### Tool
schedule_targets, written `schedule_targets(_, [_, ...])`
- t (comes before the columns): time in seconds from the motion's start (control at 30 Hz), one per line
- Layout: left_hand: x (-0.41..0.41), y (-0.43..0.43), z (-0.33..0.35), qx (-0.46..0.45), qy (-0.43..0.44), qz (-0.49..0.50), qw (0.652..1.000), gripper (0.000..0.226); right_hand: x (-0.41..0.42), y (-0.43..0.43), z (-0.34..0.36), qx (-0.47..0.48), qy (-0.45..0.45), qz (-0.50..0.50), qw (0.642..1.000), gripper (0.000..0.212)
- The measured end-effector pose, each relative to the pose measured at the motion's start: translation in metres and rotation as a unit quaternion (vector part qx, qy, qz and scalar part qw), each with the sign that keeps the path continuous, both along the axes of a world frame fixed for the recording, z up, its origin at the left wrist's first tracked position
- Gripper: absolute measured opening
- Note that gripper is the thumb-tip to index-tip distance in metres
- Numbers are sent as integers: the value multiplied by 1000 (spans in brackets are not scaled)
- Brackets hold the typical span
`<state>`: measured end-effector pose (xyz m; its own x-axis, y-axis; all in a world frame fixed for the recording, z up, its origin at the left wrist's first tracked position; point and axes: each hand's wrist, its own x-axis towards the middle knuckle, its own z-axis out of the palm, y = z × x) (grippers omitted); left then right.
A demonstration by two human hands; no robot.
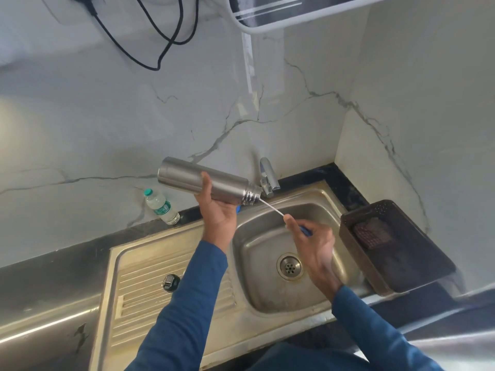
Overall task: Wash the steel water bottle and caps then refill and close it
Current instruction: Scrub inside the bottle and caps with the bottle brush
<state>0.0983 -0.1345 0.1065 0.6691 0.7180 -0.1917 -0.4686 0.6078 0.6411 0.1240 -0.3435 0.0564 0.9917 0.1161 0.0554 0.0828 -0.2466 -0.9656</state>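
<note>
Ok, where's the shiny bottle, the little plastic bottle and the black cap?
Steel bottle (184,175): head view, on its bare body.
Plastic bottle (161,207): head view, on its label.
Black cap (170,281): head view, on its top.

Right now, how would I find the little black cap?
Look at the steel sink, then the ridged draining board left of its basin. The black cap lies there alone, round and dark against pale metal, far below the plastic bottle.
</note>
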Motion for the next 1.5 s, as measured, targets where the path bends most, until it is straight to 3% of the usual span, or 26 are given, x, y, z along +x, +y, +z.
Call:
schedule_targets(0.17, [-2, 13, -12, -14, -18, 5, 1000, 101, 8, -23, -7, 19, 31, 15, 999, 36])
schedule_targets(0.27, [-2, 12, -12, -25, -11, -2, 1000, 89, 12, -19, -3, 39, 73, 7, 997, 28])
schedule_targets(0.47, [-4, 7, -13, -2, 9, -31, 999, 88, 22, -12, 19, 63, 92, 65, 992, 18])
schedule_targets(0.63, [-9, 27, -8, 24, 23, -21, 999, 95, 42, -37, 19, 55, 101, 54, 992, 15])
schedule_targets(0.83, [-6, 21, 2, 27, 52, -16, 998, 88, 38, -24, 33, 15, 3, 77, 997, 14])
schedule_targets(1.0, [-12, 37, 2, 23, 32, 15, 999, 101, 36, -42, 32, -12, -112, 67, 991, 9])
schedule_targets(1.17, [-8, 22, 2, 15, 47, -4, 999, 73, 31, -25, 25, -26, -221, 53, 974, 13])
schedule_targets(1.27, [-11, 39, 2, 13, 30, 19, 999, 83, 32, -40, 22, -41, -281, 39, 958, 9])
schedule_targets(1.5, [-8, 12, 0, 3, 55, -19, 998, 84, 30, -19, 18, -82, -249, 51, 964, 14])
